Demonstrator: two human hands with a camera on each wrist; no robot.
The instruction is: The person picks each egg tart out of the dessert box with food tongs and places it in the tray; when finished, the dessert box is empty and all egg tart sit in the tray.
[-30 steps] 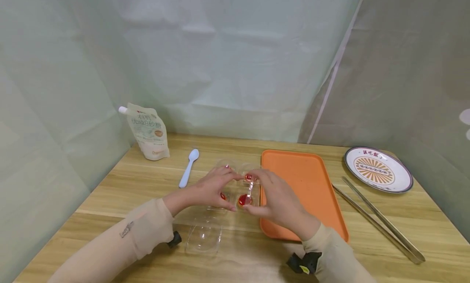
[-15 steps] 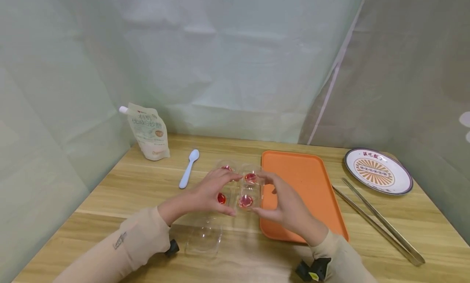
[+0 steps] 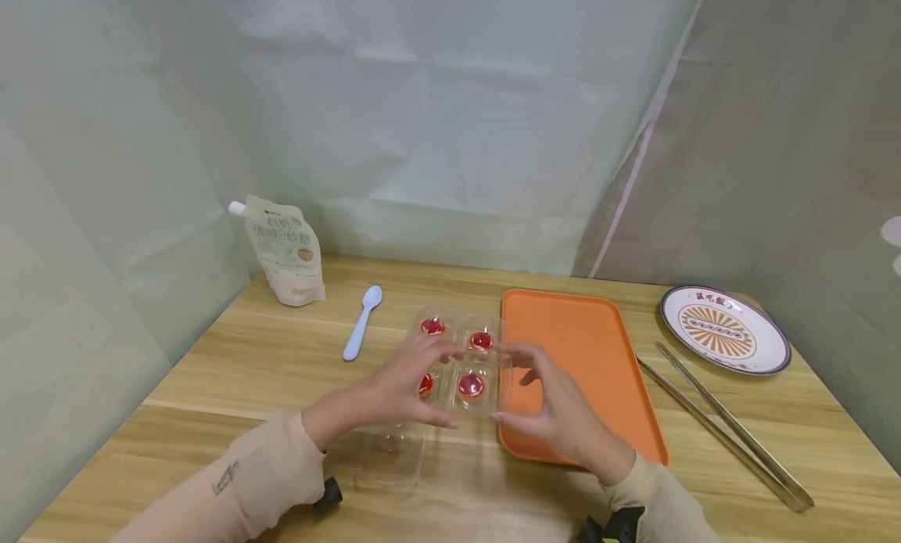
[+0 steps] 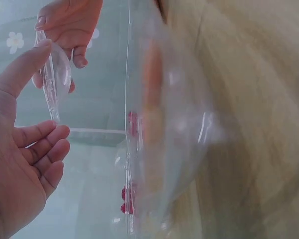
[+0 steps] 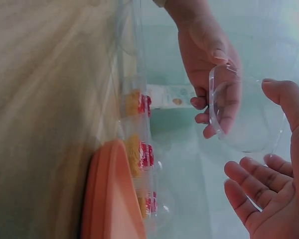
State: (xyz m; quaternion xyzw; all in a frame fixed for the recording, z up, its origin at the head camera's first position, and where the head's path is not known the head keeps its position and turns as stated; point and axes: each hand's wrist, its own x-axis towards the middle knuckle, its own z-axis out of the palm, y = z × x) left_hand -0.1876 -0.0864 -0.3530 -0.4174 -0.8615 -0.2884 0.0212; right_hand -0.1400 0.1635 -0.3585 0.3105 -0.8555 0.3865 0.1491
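my left hand [image 3: 401, 379] and right hand [image 3: 556, 411] pinch the clear lid [image 5: 246, 112] by opposite edges, above the four-cup container [image 3: 456, 330]. orange tray [image 3: 584, 355] edge crowds the right; wood gap before the spoon [image 3: 362, 324] left.

Left hand [image 3: 404, 382], right hand [image 3: 559, 402] facing each other, apart; fingers [image 3: 428, 347] curved, thumbs [image 3: 431, 415] on near side; sleeved forearms [image 3: 263, 465] angled inward.

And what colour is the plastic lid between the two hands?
The lid is colourless and see-through; it shows best in the right wrist view.
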